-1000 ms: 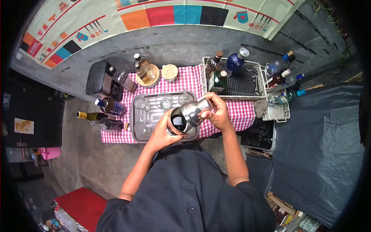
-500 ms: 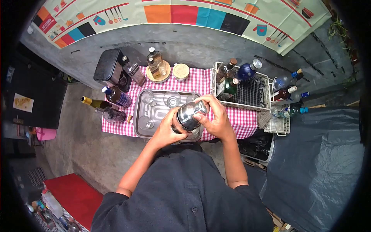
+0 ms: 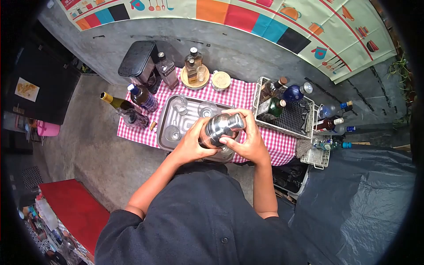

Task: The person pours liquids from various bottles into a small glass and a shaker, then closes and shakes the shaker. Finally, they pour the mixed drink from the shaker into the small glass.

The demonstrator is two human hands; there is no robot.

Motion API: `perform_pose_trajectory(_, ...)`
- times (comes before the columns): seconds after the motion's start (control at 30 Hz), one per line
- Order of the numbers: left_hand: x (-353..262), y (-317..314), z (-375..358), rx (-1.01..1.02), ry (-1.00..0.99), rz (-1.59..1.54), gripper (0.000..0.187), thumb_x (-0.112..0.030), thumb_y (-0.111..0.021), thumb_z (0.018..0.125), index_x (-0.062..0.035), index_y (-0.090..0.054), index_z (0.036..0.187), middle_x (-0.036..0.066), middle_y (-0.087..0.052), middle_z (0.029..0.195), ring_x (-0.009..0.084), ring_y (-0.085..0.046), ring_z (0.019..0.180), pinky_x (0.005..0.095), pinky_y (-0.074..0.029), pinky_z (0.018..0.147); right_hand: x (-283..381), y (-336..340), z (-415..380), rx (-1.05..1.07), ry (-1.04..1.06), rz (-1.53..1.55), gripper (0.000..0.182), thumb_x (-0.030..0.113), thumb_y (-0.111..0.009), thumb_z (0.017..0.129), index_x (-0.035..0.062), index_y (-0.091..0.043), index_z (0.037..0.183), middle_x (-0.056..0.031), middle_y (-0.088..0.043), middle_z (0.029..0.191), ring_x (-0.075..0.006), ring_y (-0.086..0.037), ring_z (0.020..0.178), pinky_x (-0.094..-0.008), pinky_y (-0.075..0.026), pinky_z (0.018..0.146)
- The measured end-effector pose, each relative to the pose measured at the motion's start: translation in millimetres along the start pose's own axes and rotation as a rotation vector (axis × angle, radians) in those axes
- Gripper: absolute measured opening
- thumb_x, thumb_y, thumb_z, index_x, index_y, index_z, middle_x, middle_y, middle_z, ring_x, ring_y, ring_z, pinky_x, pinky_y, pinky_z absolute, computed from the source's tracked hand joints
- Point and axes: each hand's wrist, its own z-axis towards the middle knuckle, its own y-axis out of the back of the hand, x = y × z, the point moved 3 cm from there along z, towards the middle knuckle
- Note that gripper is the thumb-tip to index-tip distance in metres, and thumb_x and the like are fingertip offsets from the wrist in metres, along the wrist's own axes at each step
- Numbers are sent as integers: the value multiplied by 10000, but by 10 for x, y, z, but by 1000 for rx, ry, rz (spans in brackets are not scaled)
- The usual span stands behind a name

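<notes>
Evidently the metal shaker is what matters here: it is held up in front of the torso, over the near part of the grey tray, tilted so that its narrower top leans toward the right. The left hand is wrapped around the lower body, and the right hand is closed on the top, fingers over the far side and thumb on the near side. Fingers cover part of the join, so whether the top sits fully home cannot be told. A good way to work is to keep the left palm firm and low on the body, bring the shaker closer to upright, and let the right hand press along its axis rather than sideways, since a skewed top could jam or leak. A slow turn to inspect the rim all round would be wise before trusting the seal. Just beyond the hands, a stemmed glass stands on the tray, with another glass to the left, so elbows and wrists are best kept high and movements small. Farther out, the cork lies on the checked cloth beside the tray, and the wire basket to the right holds a green bottle, near enough to deserve care with any wide swing.
</notes>
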Motion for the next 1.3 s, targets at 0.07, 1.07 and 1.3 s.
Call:
perform_pose_trajectory(0.07,59,109,5,5,-13,-19,850,-200,-872,622,-23,-449,1338,162,-596,1216,283,-592,1155,389,-461,982,-15,-87,53,-5,-14,19,678,147,-843,741,36,-447,1279,-101,-546,1211,-176,-579,1056,-312,-548,820)
perform_pose_trajectory(1.07,309,1619,-36,221,-107,-82,867,-233,-874,593,-27,-465,1330,209,-599,1225,359,-615,1131,425,-497,944,359,-1304,742,-63,-103,-27,737,118,-897,643,77,-432,1214,-155,-587,1258,-241,-553,1203,-394,-428,1031)
perform_pose_trajectory(1.3,440,1865,-41,311,-69,-49,864,-243,-874,568,-34,-485,1310,191,-634,1168,338,-637,1090,416,-501,934,418,-1521,800,-74,-169,-112,747,135,-903,641,77,-437,1222,-158,-593,1269,-238,-543,1225,-388,-423,1039)
